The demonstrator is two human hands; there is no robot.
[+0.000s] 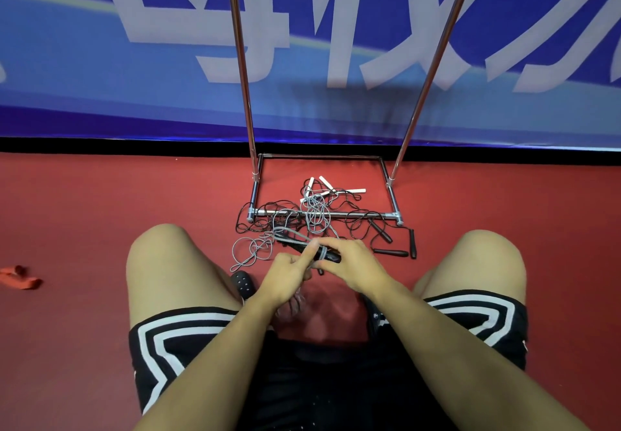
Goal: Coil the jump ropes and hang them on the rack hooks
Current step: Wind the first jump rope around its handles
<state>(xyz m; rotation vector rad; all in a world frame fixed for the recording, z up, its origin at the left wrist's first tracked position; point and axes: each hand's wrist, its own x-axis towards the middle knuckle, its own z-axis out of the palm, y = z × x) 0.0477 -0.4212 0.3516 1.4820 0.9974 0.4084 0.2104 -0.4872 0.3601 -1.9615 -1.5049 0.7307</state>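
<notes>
A person squats on the red floor (100, 215), knees apart, facing a metal rack (322, 214) that stands against a blue banner (168, 94). The left hand (289, 274) grips a pair of black handles (312, 251), its forefinger stretched along them; the right hand (349, 262) pinches the grey cord (321, 253) where it is wound round those handles. The rest of this grey rope (252, 251) lies in loose loops on the floor just beyond the left hand. Black ropes (268, 215) and a white-handled rope (331, 187) lie tangled over the rack's front base bar. Three more black handles (391, 252) lie near the base's right front corner. A red strap (20, 277) lies at the floor's left edge.
</notes>
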